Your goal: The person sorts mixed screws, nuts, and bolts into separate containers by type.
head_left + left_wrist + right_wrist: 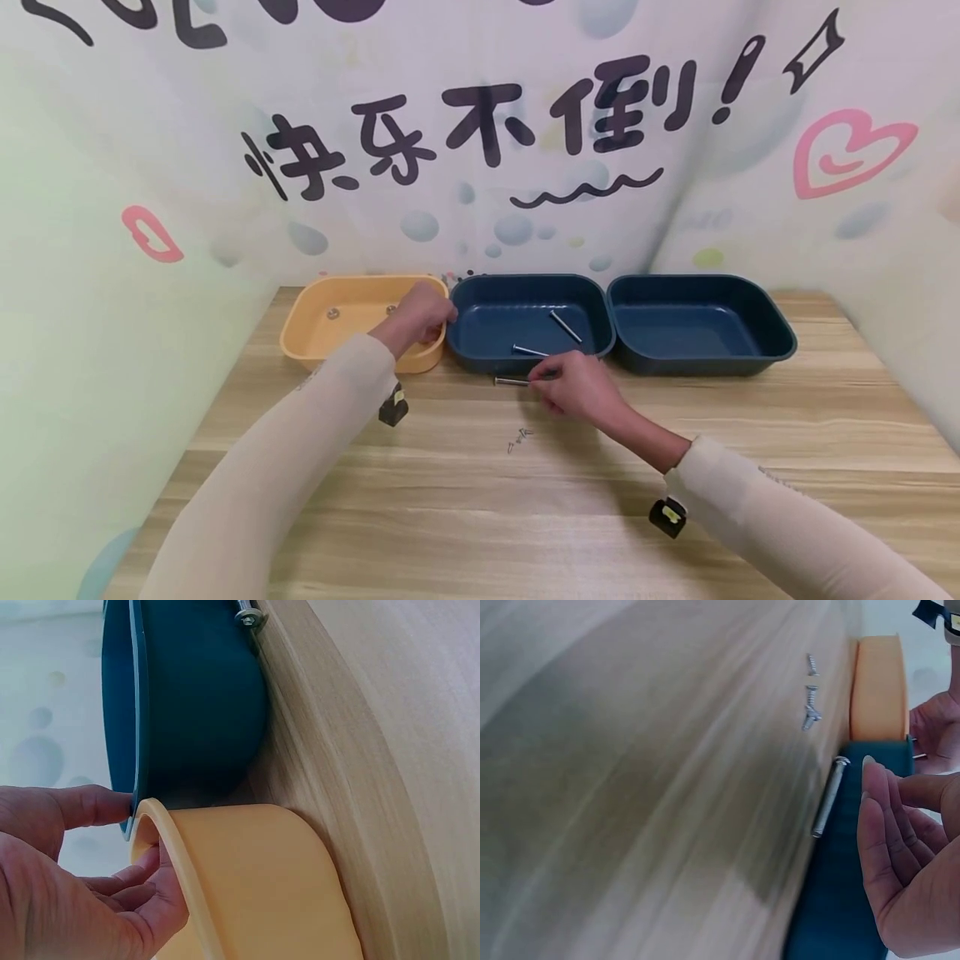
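My left hand (422, 315) straddles the touching rims of a yellow bin (255, 862) and the middle blue bin (199, 697). Its thumb lies on the blue rim; its fingers curl inside the yellow wall, pinching the walls between. My right hand (577, 387) hovers at the front of the middle blue bin, fingers slightly bent, nothing visible in them. Close by its fingertips, a long metal bolt (829, 796) lies on the table against that bin. Inside the middle bin are two more bolts, one (566, 327) at the right and one (528, 351) near the front wall.
Small screws (520, 439) lie in a loose group on the wooden table (465, 517), before the middle bin. Two small metal nuts, one of them a nut (333, 313) at the left, sit in the yellow bin. A second blue bin (701, 364) stands at the right.
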A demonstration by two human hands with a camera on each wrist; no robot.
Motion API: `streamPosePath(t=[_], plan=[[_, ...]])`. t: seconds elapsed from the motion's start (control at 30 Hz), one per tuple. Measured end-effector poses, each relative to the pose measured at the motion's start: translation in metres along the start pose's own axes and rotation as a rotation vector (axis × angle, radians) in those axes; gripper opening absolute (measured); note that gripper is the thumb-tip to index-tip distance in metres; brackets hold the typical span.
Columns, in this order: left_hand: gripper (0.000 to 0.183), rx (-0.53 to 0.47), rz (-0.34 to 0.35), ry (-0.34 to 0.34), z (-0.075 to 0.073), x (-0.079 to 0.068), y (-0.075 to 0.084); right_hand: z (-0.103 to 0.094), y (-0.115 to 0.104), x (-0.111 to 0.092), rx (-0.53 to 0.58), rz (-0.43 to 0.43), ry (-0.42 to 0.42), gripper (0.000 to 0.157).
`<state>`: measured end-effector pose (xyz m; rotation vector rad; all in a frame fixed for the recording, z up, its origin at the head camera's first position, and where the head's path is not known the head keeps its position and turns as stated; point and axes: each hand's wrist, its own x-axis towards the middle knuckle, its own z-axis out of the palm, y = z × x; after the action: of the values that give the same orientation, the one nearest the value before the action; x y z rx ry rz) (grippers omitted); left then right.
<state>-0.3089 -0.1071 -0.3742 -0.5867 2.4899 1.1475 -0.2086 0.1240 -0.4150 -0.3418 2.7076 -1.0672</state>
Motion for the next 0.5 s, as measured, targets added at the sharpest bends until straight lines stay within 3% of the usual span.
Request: streamPosePath(t=[0.5], plan=[[0.009,-0.028,0.02,-0.002,-0.001,-0.001,-0.001,0.013,0.01,0.006,0.035,0.042,-0.009,0.021]])
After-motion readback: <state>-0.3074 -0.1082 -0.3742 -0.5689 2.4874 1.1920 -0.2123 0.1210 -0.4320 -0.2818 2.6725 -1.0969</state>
